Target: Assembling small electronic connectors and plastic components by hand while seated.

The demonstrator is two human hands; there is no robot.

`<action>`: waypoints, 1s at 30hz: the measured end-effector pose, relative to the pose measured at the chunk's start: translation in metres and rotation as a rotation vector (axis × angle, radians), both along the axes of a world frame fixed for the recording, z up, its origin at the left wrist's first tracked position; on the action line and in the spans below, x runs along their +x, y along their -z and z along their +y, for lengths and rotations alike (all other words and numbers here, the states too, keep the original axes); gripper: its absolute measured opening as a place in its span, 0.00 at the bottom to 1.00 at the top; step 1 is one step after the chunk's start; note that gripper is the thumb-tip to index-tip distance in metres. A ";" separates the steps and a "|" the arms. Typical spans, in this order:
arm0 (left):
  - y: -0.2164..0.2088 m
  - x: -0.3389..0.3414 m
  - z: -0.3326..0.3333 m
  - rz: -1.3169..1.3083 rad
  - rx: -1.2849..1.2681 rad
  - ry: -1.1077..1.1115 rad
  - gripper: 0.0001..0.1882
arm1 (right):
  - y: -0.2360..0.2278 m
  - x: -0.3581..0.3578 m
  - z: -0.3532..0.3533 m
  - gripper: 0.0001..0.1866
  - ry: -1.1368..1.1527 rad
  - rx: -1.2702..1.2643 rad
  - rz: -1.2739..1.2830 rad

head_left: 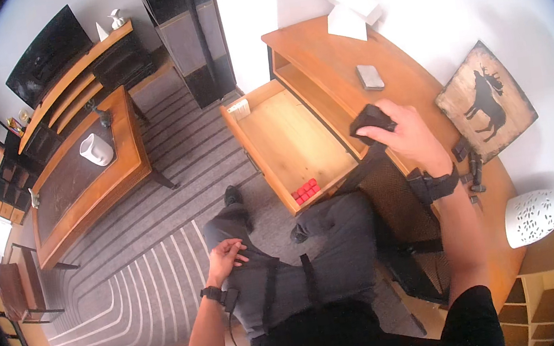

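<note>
In my right hand (414,132) I grip a small black boxy object (372,118), its exact kind unclear, above the front edge of the wooden desk (339,61). Below and left of it, a light wood drawer (292,129) is pulled out. A cluster of red cubes (305,191) lies in the drawer's near corner, and a small white item (239,109) sits in its far left corner. Resting by my left thigh, my left hand (227,256) holds nothing; its fingers are loosely bent and apart.
On the desk are a grey-white block (370,77), a white sculpture (349,15), several dark pieces (474,169), a moose picture (485,92) leaning on the wall, and a white perforated lamp (537,217). A coffee table (128,143) with a white face-shaped vase (96,150) stands left.
</note>
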State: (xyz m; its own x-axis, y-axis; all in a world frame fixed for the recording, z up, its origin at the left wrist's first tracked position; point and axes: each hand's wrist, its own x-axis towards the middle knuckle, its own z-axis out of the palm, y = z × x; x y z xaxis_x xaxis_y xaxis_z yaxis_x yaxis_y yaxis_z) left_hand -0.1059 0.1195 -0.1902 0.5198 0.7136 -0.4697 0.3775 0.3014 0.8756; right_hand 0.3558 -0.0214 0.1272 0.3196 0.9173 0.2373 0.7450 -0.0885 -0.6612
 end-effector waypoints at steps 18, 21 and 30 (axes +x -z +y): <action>-0.009 0.002 0.020 0.037 -0.162 0.032 0.18 | 0.177 0.002 0.134 0.22 -0.035 -0.142 0.264; -0.013 0.008 0.021 0.034 -0.151 0.048 0.19 | 0.215 0.006 0.135 0.25 -0.019 -0.249 0.268; -0.009 0.016 0.021 0.074 -0.157 0.049 0.19 | 0.297 -0.037 0.154 0.28 0.042 -0.331 0.168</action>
